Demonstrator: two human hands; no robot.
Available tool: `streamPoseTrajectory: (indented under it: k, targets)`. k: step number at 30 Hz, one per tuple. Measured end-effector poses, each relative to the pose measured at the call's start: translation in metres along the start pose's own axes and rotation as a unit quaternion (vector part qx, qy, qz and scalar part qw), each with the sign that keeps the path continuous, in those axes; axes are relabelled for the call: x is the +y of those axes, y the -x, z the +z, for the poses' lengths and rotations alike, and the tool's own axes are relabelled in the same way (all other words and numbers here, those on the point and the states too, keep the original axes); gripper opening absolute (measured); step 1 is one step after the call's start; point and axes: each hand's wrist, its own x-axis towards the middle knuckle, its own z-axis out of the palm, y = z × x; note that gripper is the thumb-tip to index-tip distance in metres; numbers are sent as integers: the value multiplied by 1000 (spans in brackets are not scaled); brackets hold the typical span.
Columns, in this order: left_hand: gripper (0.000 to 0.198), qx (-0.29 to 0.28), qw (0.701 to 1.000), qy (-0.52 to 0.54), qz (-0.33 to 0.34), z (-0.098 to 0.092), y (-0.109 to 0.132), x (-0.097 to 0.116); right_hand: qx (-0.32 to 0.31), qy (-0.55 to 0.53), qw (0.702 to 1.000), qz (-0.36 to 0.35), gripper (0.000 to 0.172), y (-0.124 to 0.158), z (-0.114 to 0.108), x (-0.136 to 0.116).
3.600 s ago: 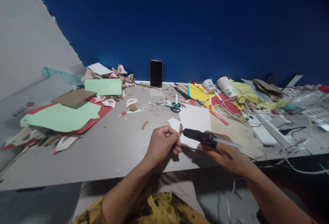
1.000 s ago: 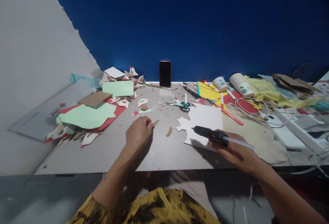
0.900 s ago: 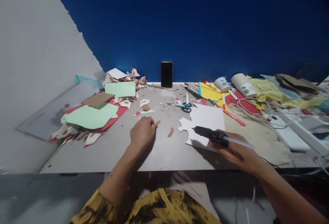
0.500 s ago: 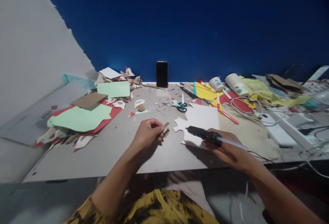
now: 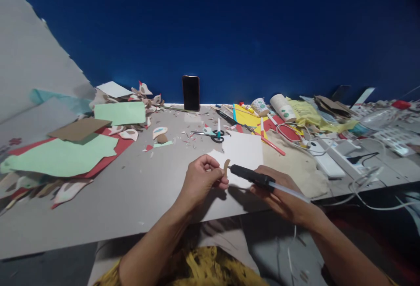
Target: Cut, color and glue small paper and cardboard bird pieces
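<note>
Between thumb and fingers, my left hand (image 5: 205, 176) pinches a small brown paper piece (image 5: 226, 166). My right hand (image 5: 278, 189) is wrapped round a black hot glue gun (image 5: 251, 174), with a clear glue stick (image 5: 288, 191) sticking out of its back. The gun's nozzle points left and is at the brown piece; whether they touch I cannot tell. Beneath the hands lies a white sheet (image 5: 244, 148) with a ragged cut left edge. Scissors (image 5: 216, 135) with dark handles rest just behind it, a teal-and-white marker (image 5: 218, 128) across them.
Green paper (image 5: 65, 152), brown card (image 5: 79, 128) and bird-shaped cutouts (image 5: 70, 189) pile up at left. A phone (image 5: 190, 93) leans on the blue wall. Paper cups (image 5: 282, 107), a red marker (image 5: 274, 146), a power strip (image 5: 346, 159) and looping white cables crowd the right. Scraps litter the middle.
My left hand has moved right with the brown piece, over the white sheet and up to the glue gun's nozzle. The view has turned slightly right.
</note>
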Motion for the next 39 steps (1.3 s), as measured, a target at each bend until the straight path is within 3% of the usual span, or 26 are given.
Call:
streamPoseTrajectory:
  k: [10, 26, 33, 39]
  targets:
    - [27, -6, 1000, 2, -8, 2, -2, -2, 2, 17, 999, 30, 22, 5, 0, -1]
    - [26, -2, 1000, -27, -1, 3, 0, 0, 32, 51, 998, 4, 28, 4, 1, -1]
    - [27, -5, 1000, -24, 3, 4, 1, 0, -4, 65, 998, 15, 30, 4, -1, -3]
    - [25, -12, 999, -40, 2, 4, 1, 0, 8, 80, 997, 9, 33, 3, -3, -3]
